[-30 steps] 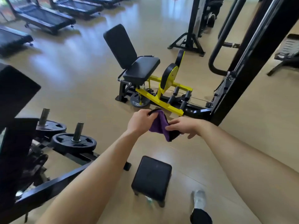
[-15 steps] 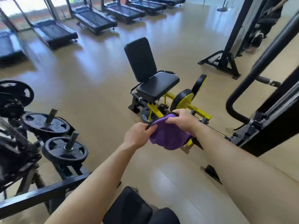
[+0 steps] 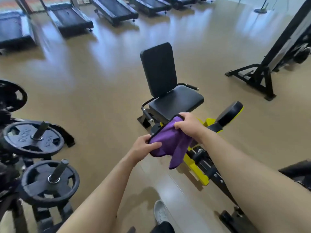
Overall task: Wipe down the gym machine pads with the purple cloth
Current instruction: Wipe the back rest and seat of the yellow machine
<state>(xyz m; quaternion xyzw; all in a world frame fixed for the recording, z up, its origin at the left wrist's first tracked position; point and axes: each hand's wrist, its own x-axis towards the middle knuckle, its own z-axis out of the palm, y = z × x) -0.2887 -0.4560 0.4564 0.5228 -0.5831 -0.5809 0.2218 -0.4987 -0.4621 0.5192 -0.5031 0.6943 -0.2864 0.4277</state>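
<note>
A purple cloth (image 3: pixel 170 142) with a dark hem hangs spread between both hands in mid-air, one corner drooping down. My left hand (image 3: pixel 144 147) grips its near left edge and my right hand (image 3: pixel 189 124) grips its far upper edge. Just beyond the cloth stands a black and yellow gym machine with an upright black back pad (image 3: pixel 158 68) and a flat black seat pad (image 3: pixel 176 102). A black roller pad (image 3: pixel 229 113) on a yellow arm sits to the right of my right hand. The cloth touches no pad.
Weight plates (image 3: pixel 33 137) on pegs of a black rack stand at the left. Several treadmills (image 3: pixel 72 19) line the far side. A black machine frame (image 3: pixel 262 76) stands at the right. The yellow rail (image 3: pixel 196 169) runs along the floor below my right arm. My shoe (image 3: pixel 160 211) is near the bottom.
The view has come closer to the seat machine. Both hands have spread the cloth wider, the right hand lifting its far edge toward the seat pad.
</note>
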